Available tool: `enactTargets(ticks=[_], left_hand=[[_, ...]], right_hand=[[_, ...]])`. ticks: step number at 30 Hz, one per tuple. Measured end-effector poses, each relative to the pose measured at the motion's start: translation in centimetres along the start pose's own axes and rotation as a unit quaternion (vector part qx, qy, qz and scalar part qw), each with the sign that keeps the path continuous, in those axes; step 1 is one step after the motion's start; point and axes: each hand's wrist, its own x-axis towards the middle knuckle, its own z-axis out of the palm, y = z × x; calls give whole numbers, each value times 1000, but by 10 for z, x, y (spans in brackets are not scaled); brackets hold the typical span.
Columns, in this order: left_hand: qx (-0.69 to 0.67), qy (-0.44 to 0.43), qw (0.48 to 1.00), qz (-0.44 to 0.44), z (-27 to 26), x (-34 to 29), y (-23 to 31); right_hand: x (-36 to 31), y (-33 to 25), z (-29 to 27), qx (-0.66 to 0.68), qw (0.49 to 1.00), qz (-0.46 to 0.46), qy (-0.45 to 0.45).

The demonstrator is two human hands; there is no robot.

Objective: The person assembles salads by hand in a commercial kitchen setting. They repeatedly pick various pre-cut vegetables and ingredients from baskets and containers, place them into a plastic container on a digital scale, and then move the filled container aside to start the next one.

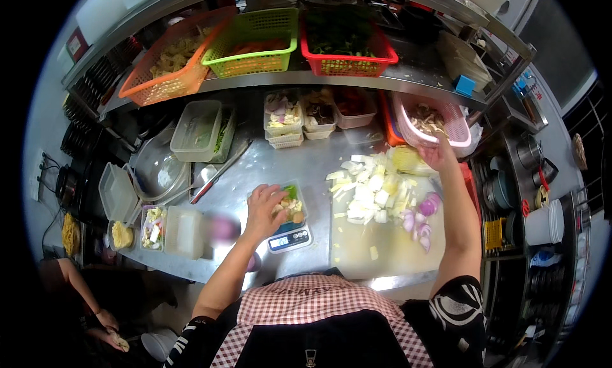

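Observation:
My left hand is over a small clear container, its fingers spread at the left rim. Chopped green and pale pieces lie inside the container. It stands on a digital kitchen scale with a lit display. My right hand is stretched out to the near rim of a pink basket holding sliced mushroom-like pieces. Its fingers are curled, and whatever they grip is not clear. Below that arm, a cutting board bears chopped white vegetable and purple onion pieces.
Baskets in orange, green and red stand on the shelf above. A red-handled knife lies left of the scale, near a clear lid. Far left, another person's hands hold something pale.

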Motion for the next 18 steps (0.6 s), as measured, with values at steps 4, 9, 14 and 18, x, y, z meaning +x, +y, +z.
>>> enactTargets(ticks=[4, 9, 14, 18], left_hand=[[99, -74, 992, -15, 16, 0, 4], [102, -134, 984, -57, 9, -7, -3], [82, -79, 992, -46, 0, 4, 10], [59, 11, 998, -26, -15, -1, 13]], right_hand=[[7, -3, -7, -54, 995, 48, -69], [-30, 10, -45, -519, 851, -70, 20], [-73, 90, -151, -725, 629, -254, 119], [-121, 128, -121, -695, 610, -322, 205]])
